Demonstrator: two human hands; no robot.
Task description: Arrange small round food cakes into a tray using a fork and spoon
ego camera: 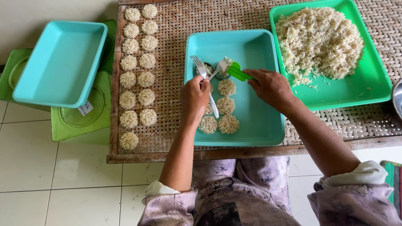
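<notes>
My left hand (194,97) grips a metal fork (199,68) over a teal tray (261,121); its tines point away from me. My right hand (270,86) holds a fork with a green handle (237,71), whose tines press noodles into a small round mould (217,72) near the tray's far left. Several round noodle discs (226,105) lie in the tray between my hands. A green tray (368,83) at the right carries a heap of loose noodles (320,42).
Two rows of finished noodle discs (138,69) lie on the woven rattan table (171,54) at the left. An empty teal tray (63,62) rests on green stools (79,121) beyond the table's left edge. A metal bowl's rim (398,98) shows at the far right.
</notes>
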